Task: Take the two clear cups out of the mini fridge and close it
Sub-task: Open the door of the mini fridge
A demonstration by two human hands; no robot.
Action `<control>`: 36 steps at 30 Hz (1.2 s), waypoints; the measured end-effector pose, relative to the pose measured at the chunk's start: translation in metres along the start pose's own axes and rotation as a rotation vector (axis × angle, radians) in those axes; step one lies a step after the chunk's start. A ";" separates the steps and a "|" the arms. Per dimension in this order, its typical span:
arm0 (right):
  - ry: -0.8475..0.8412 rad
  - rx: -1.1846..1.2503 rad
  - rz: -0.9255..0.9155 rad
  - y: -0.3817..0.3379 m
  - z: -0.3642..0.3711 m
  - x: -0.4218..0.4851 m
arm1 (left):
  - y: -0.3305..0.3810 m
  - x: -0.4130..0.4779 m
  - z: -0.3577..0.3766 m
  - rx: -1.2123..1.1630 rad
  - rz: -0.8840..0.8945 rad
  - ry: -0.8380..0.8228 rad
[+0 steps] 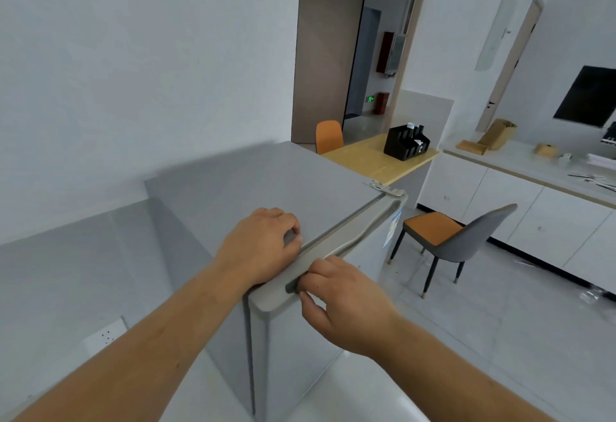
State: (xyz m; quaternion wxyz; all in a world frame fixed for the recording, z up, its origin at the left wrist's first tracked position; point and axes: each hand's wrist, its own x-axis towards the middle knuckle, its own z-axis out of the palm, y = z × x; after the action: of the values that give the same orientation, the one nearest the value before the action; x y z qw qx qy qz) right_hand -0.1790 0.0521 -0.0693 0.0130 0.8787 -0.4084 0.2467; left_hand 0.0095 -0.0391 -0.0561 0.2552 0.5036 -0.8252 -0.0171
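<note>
The mini fridge point(253, 188) door hides its inside; right hand point(343, 301) fingertips vanish in the handle recess point(293, 285)

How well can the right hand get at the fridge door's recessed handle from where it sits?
Probably well: the right hand already has fingertips in the recessed handle on the closed door's top edge, nothing blocking. The left hand rests on the mini fridge top.

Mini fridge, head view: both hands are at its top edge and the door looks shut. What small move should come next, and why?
Probably pull the door outward with the right hand, whose fingers sit in the recessed handle slot, while the left hand steadies the mini fridge from its top. The door looks closed, and no clear cups are in view.
</note>
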 end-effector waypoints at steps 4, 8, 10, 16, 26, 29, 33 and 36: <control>-0.049 -0.018 0.052 0.004 -0.018 -0.024 | -0.003 0.000 0.003 0.003 0.005 -0.008; 0.105 0.023 0.239 0.003 -0.049 -0.044 | -0.002 0.005 0.007 0.053 0.027 -0.034; 0.172 0.028 0.350 0.000 -0.060 -0.038 | 0.003 0.010 0.011 0.078 0.025 -0.047; -0.072 -0.122 0.559 -0.005 -0.056 -0.037 | 0.016 0.023 0.019 0.107 0.017 -0.085; -0.123 -0.216 0.747 0.015 -0.078 -0.083 | 0.013 0.023 0.023 0.106 -0.003 -0.082; -0.145 -0.202 0.845 0.025 -0.088 -0.098 | 0.019 0.021 0.023 0.137 0.010 -0.070; -0.178 -0.261 0.879 0.039 -0.101 -0.119 | 0.029 0.018 0.022 0.175 0.014 -0.055; -0.149 -0.312 0.897 0.050 -0.104 -0.135 | 0.032 0.016 0.018 0.163 0.000 -0.066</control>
State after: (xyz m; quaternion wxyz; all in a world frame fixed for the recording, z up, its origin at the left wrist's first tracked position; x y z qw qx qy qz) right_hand -0.3329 0.1382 -0.0465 0.0078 0.6186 -0.7793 0.0999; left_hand -0.0305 -0.0411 -0.0562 0.1862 0.5219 -0.8318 0.0334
